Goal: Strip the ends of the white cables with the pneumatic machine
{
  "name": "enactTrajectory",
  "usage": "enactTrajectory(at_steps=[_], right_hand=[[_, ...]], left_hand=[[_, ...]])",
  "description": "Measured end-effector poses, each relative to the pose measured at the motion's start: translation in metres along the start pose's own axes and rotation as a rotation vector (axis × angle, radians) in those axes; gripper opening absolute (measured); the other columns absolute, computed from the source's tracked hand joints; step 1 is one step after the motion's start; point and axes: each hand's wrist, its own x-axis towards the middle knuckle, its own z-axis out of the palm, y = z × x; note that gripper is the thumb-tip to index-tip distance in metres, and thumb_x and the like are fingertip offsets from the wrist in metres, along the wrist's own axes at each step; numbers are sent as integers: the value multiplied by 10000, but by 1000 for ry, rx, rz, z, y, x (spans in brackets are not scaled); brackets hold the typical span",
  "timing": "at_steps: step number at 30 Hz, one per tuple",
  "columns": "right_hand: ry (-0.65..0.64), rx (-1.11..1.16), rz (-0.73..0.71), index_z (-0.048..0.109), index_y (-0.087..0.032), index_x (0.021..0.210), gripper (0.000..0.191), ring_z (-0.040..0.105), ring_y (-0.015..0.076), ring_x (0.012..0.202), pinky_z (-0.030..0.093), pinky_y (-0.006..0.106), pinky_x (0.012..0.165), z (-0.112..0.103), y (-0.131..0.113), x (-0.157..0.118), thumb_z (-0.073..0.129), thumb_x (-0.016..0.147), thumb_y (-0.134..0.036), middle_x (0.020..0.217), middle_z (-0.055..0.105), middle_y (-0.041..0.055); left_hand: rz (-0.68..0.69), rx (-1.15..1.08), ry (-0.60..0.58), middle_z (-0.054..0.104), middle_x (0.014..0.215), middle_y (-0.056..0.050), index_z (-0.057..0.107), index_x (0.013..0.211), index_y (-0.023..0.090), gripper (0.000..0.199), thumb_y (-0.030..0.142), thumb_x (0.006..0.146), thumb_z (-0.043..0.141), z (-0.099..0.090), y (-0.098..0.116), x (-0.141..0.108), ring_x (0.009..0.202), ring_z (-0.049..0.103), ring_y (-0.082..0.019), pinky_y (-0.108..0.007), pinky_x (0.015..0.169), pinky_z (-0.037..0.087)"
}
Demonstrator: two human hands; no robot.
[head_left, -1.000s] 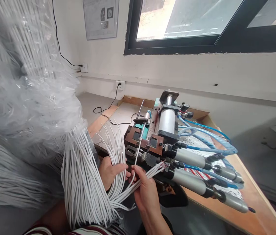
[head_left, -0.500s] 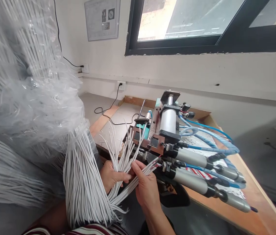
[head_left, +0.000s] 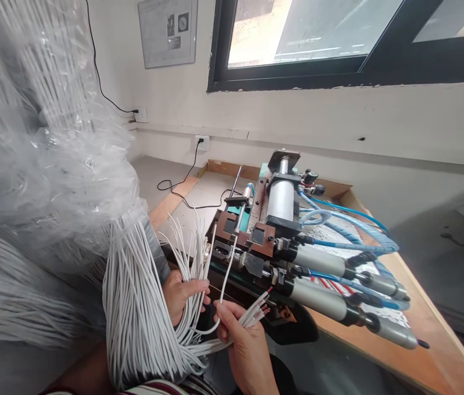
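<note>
My left hand (head_left: 183, 296) is closed around a fan of white cables (head_left: 193, 260), their free ends pointing up and away from me. Between thumb and finger, my right hand (head_left: 242, 334) pinches a single white cable (head_left: 227, 274) whose tip reaches the machine's front. The same hand also holds a smaller bunch of cables (head_left: 252, 312) with reddish inner wires bared at the ends. Just beyond both hands stands a pneumatic machine (head_left: 256, 238) with metal cylinders and a brown bracket. A thick bundle of white cables (head_left: 141, 307) hangs in front of my body.
Plastic-wrapped cable bundles (head_left: 51, 181) fill the left side. The machine sits on a wooden-edged table (head_left: 433, 323), with blue air hoses (head_left: 355, 236) and white and red scraps (head_left: 334, 288) at its right. A black power cord (head_left: 193, 159) runs to a wall socket (head_left: 202, 142).
One cable has been separated from the left-hand fan and is now pinched in my right hand, its tip at the machine. My right hand has moved slightly down, away from the left.
</note>
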Motion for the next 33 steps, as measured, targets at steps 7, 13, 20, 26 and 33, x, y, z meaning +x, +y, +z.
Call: enactTrajectory(at_steps=[7, 13, 20, 26, 33], right_hand=[[-11, 52, 60, 652, -135, 575, 220, 300, 55, 406, 218, 196, 405, 7, -13, 5, 747, 574, -334, 423, 428, -46], [-73, -122, -25, 656, -140, 668, 232, 299, 61, 417, 238, 193, 406, -2, -6, 10, 679, 660, -371, 460, 423, -52], [-228, -745, 69, 578, -164, 512, 291, 478, 155, 465, 384, 278, 481, -23, 39, 31, 571, 667, -411, 475, 492, -4], [94, -1020, -222, 656, -131, 840, 287, 516, 339, 954, 356, 426, 817, -21, 15, 33, 605, 631, -320, 902, 624, 173], [-137, -300, -268, 644, -171, 692, 236, 469, 133, 510, 388, 257, 522, 13, -31, 26, 576, 743, -392, 563, 540, -4]], left_hand=[[4, -11, -21, 607, 517, 7, 635, 687, 125, 208, 275, 550, 681, 2, 1, -2, 468, 575, -121, -212, 419, 459], [40, -25, -11, 580, 462, 26, 616, 674, 128, 204, 262, 541, 692, -1, 1, -3, 458, 575, -119, -201, 426, 459], [52, -39, -41, 565, 446, 35, 598, 644, 129, 189, 240, 524, 692, 0, -1, -2, 419, 556, -108, -181, 386, 421], [30, -13, -75, 560, 450, 30, 606, 628, 130, 180, 241, 516, 691, 1, -5, -1, 424, 560, -126, -197, 378, 418], [110, 0, -144, 600, 507, -8, 656, 645, 112, 123, 192, 552, 662, 4, -2, -2, 467, 527, -114, -220, 462, 419]])
